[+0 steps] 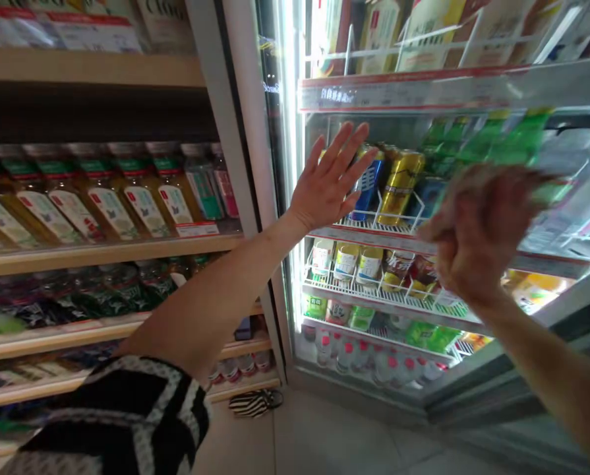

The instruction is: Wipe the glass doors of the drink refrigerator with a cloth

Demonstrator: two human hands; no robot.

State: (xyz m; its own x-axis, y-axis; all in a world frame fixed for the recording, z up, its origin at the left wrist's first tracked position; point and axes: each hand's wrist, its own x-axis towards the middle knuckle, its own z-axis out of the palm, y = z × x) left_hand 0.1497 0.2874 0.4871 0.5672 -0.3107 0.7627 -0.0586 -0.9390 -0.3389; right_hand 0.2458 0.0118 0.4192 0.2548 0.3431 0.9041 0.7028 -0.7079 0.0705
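Note:
My left hand [331, 178] is stretched out with its fingers spread, in front of the glass front of a lit drinks fridge [358, 376]. Whether its palm touches the glass I cannot tell. Farther right, my right hand [482, 231] is raised before the same fridge, smeared by motion. Its fingers look curled, and a blurred brownish shape shows at its top, too unclear to name. Behind the hands stand a blue can [366, 185], a gold can [401, 185] and several green bottles [502, 142].
Wooden shelves [101, 251] at left hold rows of amber drink bottles [136, 191]. A silver frame post [262, 171] divides them from the fridge. On the tiled floor [319, 429] lies a black-and-white striped item [252, 402]. Lower fridge racks hold small bottles [345, 260] and red-capped bottles [344, 353].

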